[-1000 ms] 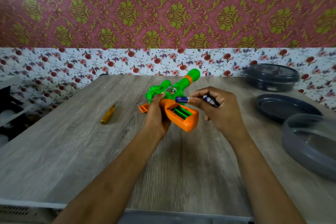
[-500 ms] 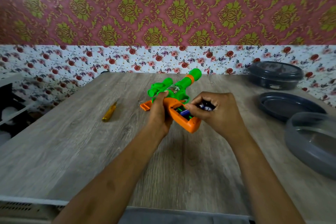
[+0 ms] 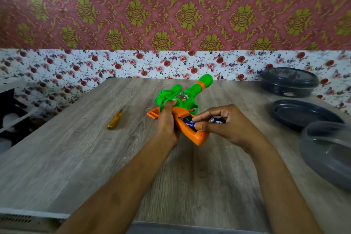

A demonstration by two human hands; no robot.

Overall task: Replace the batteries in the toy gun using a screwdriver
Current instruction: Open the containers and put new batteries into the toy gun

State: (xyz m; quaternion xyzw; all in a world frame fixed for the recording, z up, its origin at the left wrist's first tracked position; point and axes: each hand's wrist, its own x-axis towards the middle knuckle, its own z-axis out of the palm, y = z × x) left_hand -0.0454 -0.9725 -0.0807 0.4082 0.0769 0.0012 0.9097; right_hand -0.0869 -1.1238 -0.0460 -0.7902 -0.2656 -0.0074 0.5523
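Near the centre of the frame, a green and orange toy gun (image 3: 185, 103) is held just above the grey wood-grain counter (image 3: 76, 157), its green barrel pointing toward the upper right and its orange grip angled down toward the lower right. The left hand (image 3: 168, 125) is wrapped around the gun where the green body meets the orange grip, thumb up against the green part. The right hand (image 3: 226, 126) comes in from the right, its thumb and forefinger pressed on a blue battery (image 3: 190, 124) that lies in the open compartment of the grip; the rest of that hand is curled around a second battery (image 3: 216, 120), whose metal end shows between the fingers. Behind the left hand, an orange piece (image 3: 152, 114) lies on the counter, touching or just beside the gun; which of the two cannot be told. Left of centre, well apart from the hands, a yellow-handled screwdriver (image 3: 115, 120) lies on the counter. At the right edge sit three dark grey round containers: a lidded container (image 3: 288, 81) at the upper right by the flowered wall, a shallow lid (image 3: 303, 114) below it, and a larger tub (image 3: 326, 154) partly overlapping that lid at the frame's edge.
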